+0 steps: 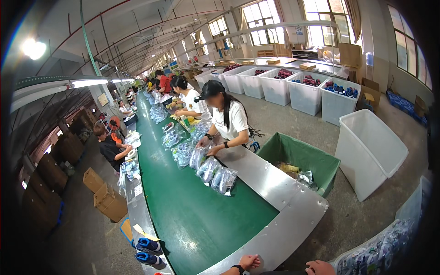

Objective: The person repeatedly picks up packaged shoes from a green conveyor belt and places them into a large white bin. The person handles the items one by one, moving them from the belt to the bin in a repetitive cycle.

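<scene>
My left hand [250, 261], with a dark band at the wrist, is at the near metal rim of the conveyor, its fingers curled in and nothing visible in them. Farther right, my right hand [319, 267] is partly cut off by the lower edge; its fingertips are hidden. Right beside it stands a clear bin [341, 265] filled with bagged shoes [378, 250]. Bagged shoes [223, 180] lie in a row on the green conveyor belt [197, 220]. A co-worker [229, 117] in a white shirt and black cap touches the bags there.
Blue shoes [148, 251] sit on the left metal ledge. A green bin [298, 153] and a tilted white bin [366, 151] stand on the right. Behind them are white bins [302, 94] of shoes. Cardboard boxes [110, 201] and another worker [112, 149] are on the left.
</scene>
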`<state>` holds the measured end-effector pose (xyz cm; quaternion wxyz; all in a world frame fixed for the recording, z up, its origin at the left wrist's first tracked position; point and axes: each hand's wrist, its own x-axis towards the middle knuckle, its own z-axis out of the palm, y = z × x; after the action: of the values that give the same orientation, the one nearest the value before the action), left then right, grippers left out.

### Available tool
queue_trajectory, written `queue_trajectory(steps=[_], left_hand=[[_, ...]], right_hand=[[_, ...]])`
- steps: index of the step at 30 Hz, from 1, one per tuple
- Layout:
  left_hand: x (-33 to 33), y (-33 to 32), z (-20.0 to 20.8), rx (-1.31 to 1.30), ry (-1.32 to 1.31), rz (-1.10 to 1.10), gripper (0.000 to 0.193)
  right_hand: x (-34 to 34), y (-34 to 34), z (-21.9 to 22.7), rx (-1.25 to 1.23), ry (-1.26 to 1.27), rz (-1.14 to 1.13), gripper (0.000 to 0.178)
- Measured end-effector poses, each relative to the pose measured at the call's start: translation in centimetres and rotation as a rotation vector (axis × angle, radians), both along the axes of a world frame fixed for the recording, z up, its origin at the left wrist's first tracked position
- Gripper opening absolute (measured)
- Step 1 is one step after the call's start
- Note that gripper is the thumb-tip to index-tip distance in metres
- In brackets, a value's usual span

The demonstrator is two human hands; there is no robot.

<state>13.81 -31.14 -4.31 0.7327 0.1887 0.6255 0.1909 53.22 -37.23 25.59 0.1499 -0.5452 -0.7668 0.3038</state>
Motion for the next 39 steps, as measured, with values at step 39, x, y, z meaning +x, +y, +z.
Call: queue_trajectory(steps=[39], left_hand=[[-0.1, 0.2, 0.7, -0.054, 0.003, 0.006, 0.042]], right_hand=[[0.2, 1.2, -0.3, -0.025, -0.018, 0.013, 0.032]])
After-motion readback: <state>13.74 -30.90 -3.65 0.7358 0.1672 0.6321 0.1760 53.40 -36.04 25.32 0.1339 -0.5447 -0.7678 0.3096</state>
